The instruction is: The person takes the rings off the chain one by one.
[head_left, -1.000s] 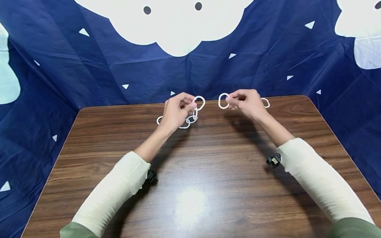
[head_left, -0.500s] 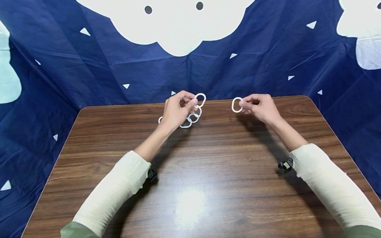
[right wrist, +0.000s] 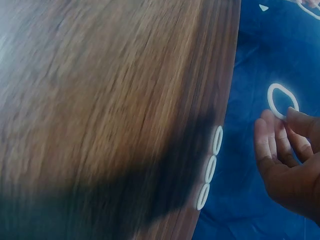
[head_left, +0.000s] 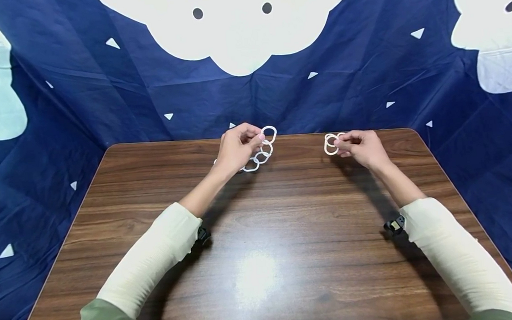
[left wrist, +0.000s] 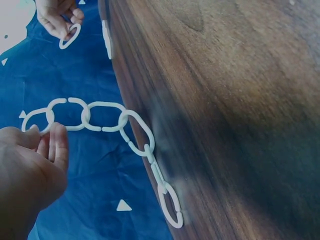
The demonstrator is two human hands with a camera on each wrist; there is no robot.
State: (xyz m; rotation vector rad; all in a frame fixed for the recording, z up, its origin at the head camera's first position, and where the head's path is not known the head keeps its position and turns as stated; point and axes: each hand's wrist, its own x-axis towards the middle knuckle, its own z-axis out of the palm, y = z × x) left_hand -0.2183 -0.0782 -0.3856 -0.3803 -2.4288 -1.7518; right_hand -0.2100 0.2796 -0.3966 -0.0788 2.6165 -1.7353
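Note:
My left hand (head_left: 236, 149) pinches the end link of a white plastic chain (left wrist: 106, 104) between thumb and fingers. In the left wrist view several joined links run from that hand, and the last ones reach down to the table's far edge. Many of the links show a small gap in one side. To the right, my right hand (head_left: 362, 148) pinches a single loose white chain link (right wrist: 271, 96) by its side, held up above the table. The hands are well apart, and the single link does not touch the chain.
Three loose white links (right wrist: 220, 132) lie in a row along the far edge of the wooden table (head_left: 260, 219), below my right hand. Behind that edge hangs a dark blue cloth (head_left: 198, 104) with white clouds and triangles.
My right hand has moved right and a little nearer, carrying its link away from the chain. The left hand has stayed almost in place, while its hanging links have shifted slightly.

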